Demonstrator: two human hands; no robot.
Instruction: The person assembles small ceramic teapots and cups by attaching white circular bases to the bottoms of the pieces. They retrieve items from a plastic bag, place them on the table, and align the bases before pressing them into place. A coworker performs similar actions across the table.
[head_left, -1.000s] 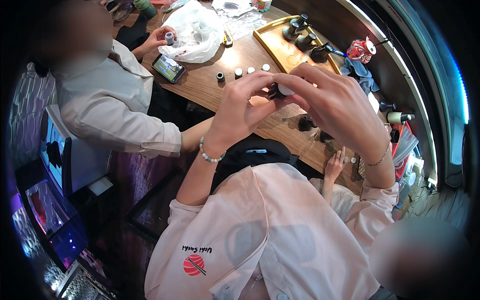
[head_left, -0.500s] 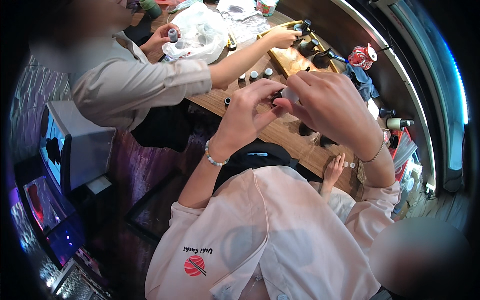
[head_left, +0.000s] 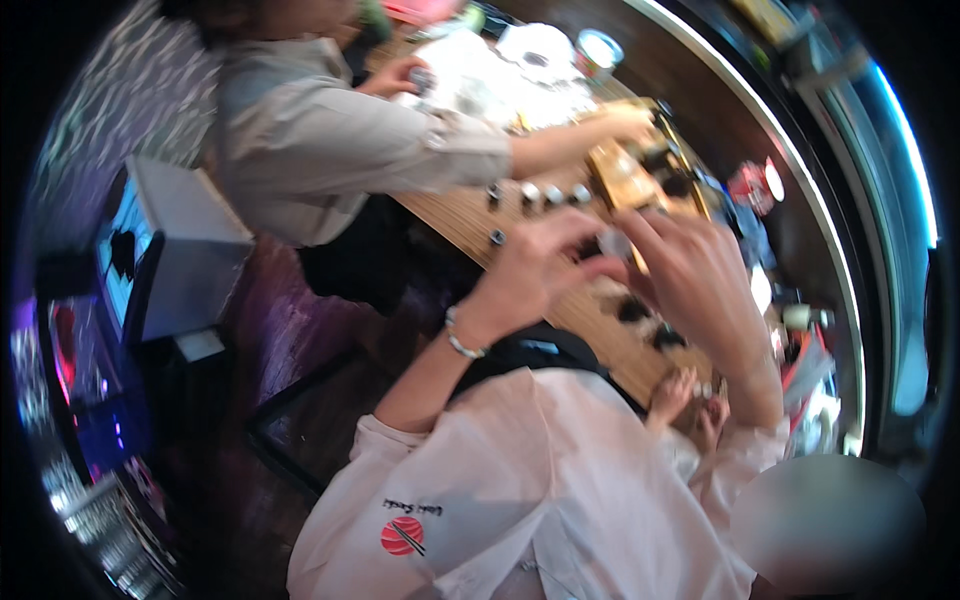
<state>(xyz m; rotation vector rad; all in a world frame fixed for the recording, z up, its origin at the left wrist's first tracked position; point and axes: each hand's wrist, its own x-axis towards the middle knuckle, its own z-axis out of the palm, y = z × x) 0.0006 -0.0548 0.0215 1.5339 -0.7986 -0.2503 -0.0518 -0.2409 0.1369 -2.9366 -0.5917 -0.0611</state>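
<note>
Both forearms are raised, hands brought together. Left hand (head_left: 535,272), bracelet at the wrist, has its fingers (head_left: 585,232) curled toward the right hand (head_left: 692,285), whose fingers point leftward, meeting them.

A long wooden table (head_left: 470,215) runs diagonally through a dim room, edged on its far side by a dark curved wall (head_left: 720,120) and a strip of blue-white light (head_left: 915,230). A white box-like unit (head_left: 175,250), possibly a screen stand, sits on the dark purplish floor (head_left: 290,340).
</note>
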